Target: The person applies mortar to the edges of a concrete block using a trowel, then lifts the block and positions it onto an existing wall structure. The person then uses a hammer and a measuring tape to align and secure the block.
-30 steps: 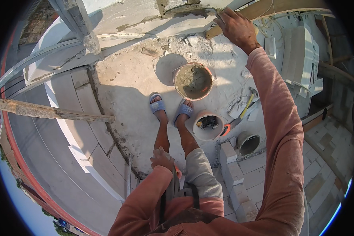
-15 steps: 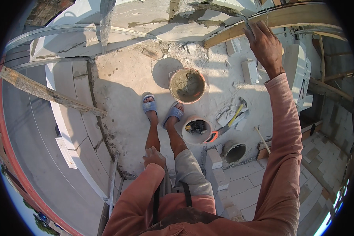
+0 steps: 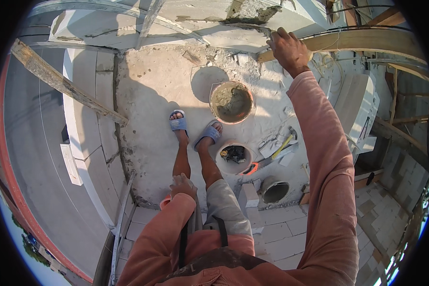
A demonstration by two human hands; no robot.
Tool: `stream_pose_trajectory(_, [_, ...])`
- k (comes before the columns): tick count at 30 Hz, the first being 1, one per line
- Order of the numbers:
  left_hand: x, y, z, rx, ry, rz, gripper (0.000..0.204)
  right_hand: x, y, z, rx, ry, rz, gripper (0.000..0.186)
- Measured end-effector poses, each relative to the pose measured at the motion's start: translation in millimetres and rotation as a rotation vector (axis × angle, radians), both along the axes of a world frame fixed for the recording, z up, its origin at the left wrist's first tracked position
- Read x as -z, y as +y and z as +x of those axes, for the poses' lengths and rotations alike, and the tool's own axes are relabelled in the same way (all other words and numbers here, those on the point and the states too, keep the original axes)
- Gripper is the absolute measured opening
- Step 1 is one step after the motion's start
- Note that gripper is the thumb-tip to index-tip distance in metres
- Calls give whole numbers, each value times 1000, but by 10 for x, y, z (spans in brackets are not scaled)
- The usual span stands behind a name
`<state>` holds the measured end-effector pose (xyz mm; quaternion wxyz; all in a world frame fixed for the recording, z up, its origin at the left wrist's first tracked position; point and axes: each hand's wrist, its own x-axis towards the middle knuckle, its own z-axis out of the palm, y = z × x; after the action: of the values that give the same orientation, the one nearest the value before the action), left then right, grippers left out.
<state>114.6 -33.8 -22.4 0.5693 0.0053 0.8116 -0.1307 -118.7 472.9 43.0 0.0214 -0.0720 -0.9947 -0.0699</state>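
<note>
My right hand (image 3: 291,51) reaches to the upper right, its fingers wrapped round the handle of a trowel. The trowel's thin blade (image 3: 256,26) shows nearly edge-on against the grey mortar smeared on the white block wall (image 3: 214,34). My left hand (image 3: 183,186) lies over my left leg near the knee, fingers slightly spread, with nothing seen in it. A small orange-pink object (image 3: 166,201) shows beside that hand; its kind is unclear. In front of my feet stands a bucket (image 3: 214,114) of wet mortar.
A second bucket (image 3: 222,164) holds dark items. Right of it lie an orange-handled saw (image 3: 253,168) and a yellow-handled hammer (image 3: 283,145). A round dark container (image 3: 275,189) stands nearer. A timber beam (image 3: 352,41) crosses at upper right; a wooden plank (image 3: 64,81) slants at left.
My right hand has moved left along the wall with the trowel. The left hand stays at the leg, and the orange-pink object now shows beside it. The whole view has shifted slightly.
</note>
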Motion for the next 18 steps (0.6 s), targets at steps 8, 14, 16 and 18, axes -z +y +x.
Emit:
stream_pose_trajectory(8, [12,-112,72,-41,10,-27,85,-865,-10,-36,-6,64,47,24])
stream_pose_trajectory(14, [-129,-202,-66,-237,-16,-35,84,-775,-134,607,38,225,-317,28])
stream_pose_trajectory(16, [-164,-337,-83,-340,-6,1,85,-562,-293,916,334,-85,-586,34])
stream_pose_trajectory(18, [-137,-427,-83,-437,2,48,86,-263,-372,1312,556,-284,-891,43])
